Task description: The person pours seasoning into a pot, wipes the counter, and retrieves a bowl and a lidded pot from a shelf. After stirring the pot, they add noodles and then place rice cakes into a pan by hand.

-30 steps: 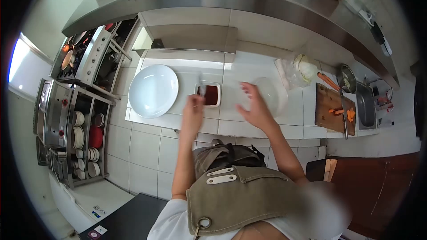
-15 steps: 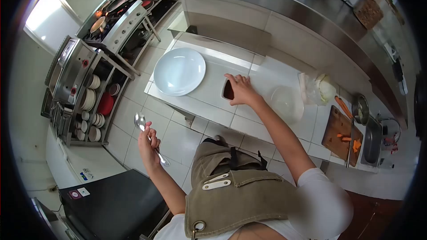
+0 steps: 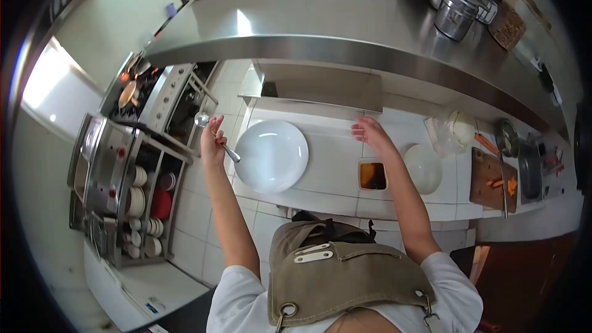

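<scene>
My left hand [image 3: 213, 143] is closed around a metal spoon [image 3: 232, 153], raised by the left edge of a large white plate [image 3: 295, 176]. The spoon's bowl shows above my fingers and its other end sticks out below them. My right hand [image 3: 374, 136] holds nothing, its fingers stretched out above the counter. Just below it stands a small squarish dish with dark brown sauce [image 3: 372, 176], apart from the hand. To the right of that dish is a pale round bowl [image 3: 424, 169], partly behind my right forearm.
Farther right are a bagged cabbage [image 3: 461, 131], a wooden cutting board [image 3: 485, 188] with cut carrot and a knife, and a sink [image 3: 530, 171]. A steel shelf [image 3: 320, 21] overhangs the counter's back. At left stand a stove [image 3: 166, 102] and a rack of dishes [image 3: 148, 203].
My right hand has let go of the sauce dish, which now stands farther right, closer to the bowl. My left hand has risen with the spoon toward the plate. The view has shifted.
</scene>
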